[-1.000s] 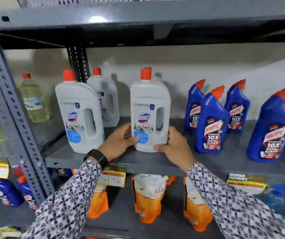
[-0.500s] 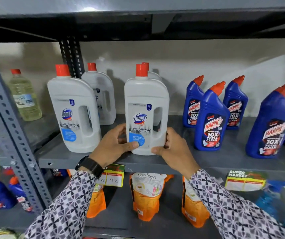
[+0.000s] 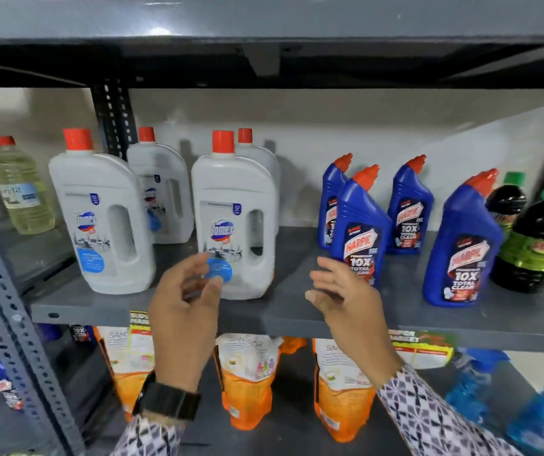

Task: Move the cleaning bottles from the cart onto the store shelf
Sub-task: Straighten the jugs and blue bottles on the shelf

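Note:
A white Domex bottle [image 3: 236, 222] with a red cap stands upright near the front edge of the grey store shelf [image 3: 293, 319]. My left hand [image 3: 185, 304] hovers just in front of its lower left, fingers apart, holding nothing. My right hand [image 3: 346, 294] is open to the bottle's right, apart from it. Another white Domex bottle [image 3: 99, 218] stands to the left, with two more behind. Several blue Harpic bottles [image 3: 362, 228] stand to the right. The cart is out of view.
A pale yellow bottle [image 3: 22, 189] stands beyond the perforated upright [image 3: 4, 327] at left. Dark bottles with green caps [image 3: 534, 241] crowd the far right. Orange refill pouches [image 3: 247, 376] and price tags hang on the shelf below. A shelf board runs overhead.
Both hands have let go of the white Domex bottle and drawn back toward me. The bottle stays standing on the shelf. The view has tilted slightly.

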{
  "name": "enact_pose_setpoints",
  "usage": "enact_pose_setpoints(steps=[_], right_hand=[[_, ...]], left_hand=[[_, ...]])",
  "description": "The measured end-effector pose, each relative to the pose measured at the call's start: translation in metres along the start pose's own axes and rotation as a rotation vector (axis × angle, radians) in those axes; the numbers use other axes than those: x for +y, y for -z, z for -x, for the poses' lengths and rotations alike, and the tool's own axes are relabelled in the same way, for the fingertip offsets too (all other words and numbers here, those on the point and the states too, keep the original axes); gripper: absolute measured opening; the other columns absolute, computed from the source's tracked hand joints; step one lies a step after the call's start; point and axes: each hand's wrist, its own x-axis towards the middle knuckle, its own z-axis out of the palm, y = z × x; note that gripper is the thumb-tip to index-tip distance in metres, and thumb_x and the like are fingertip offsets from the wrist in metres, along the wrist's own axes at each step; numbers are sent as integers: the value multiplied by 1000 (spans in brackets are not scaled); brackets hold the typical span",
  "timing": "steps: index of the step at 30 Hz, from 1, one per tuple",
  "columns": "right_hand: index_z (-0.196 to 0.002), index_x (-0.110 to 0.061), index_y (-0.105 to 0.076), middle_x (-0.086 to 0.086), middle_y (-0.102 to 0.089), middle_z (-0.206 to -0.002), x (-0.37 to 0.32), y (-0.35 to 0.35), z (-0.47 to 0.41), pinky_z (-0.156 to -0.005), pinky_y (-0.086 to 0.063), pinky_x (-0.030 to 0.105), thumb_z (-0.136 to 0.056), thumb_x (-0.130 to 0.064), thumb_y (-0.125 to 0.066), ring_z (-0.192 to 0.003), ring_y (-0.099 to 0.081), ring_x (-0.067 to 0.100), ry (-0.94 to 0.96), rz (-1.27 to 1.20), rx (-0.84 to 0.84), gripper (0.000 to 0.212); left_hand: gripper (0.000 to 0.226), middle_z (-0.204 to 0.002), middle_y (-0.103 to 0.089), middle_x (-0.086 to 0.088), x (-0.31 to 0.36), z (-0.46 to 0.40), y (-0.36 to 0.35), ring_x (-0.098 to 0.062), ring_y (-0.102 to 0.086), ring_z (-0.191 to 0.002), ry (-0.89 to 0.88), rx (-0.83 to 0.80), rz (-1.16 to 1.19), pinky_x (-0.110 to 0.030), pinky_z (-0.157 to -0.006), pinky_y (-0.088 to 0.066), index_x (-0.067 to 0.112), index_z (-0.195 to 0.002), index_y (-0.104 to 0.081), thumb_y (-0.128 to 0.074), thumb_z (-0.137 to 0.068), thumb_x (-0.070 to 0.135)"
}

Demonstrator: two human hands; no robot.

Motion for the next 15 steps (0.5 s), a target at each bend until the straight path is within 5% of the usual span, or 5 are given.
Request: enact_pose_setpoints(steps=[3,5,7,9,15], right_hand=[[-130,-16,-67,-2,-76,-120,15,32,-3,-100,-59,32,-90,-2,-76,-110,-72,6,67,-4,320,43],[-137,-15,-61,3,-70,-130,22,49,-15,-102,-58,37,-91,-2,-75,-117,-69,14,52,-5,389,49],[-145,-18,-53,4,-64,-140,28,58,-33,-108,-54,44,-90,-8,-77,-128,-63,21,16,49,324,61],[-142,-23,-53,2,-67,-137,35,67,-52,-108,-54,50,-88,-14,-78,-127,-65,21,-35,85,191,60],[-141,-16,-54,4,-72,-130,39,94,-56,-103,-59,46,-92,-5,-74,-116,-71,15,-39,35,-78,54]], left_hand=[[28,-108,-76,9,17,28,-44,-7,-72,-92,-73,-213,-21,-21,-85,-59,27,-112,-73,-71,-90,10],[39,-123,-71,11,26,28,-80,-2,-70,-99,-97,-414,-78,-14,-88,-56,28,-129,-66,-70,-93,16],[59,-137,-56,13,34,18,-112,-2,-63,-117,-65,-560,-117,-10,-96,-49,26,-150,-46,-67,-95,21],[65,-142,-51,12,38,6,-137,-2,-58,-126,-11,-665,-68,-27,-112,-47,21,-155,-37,-65,-96,17],[45,-127,-71,4,28,3,-160,-4,-69,-115,1,-727,-103,-38,-108,-54,21,-136,-55,-68,-94,15]])
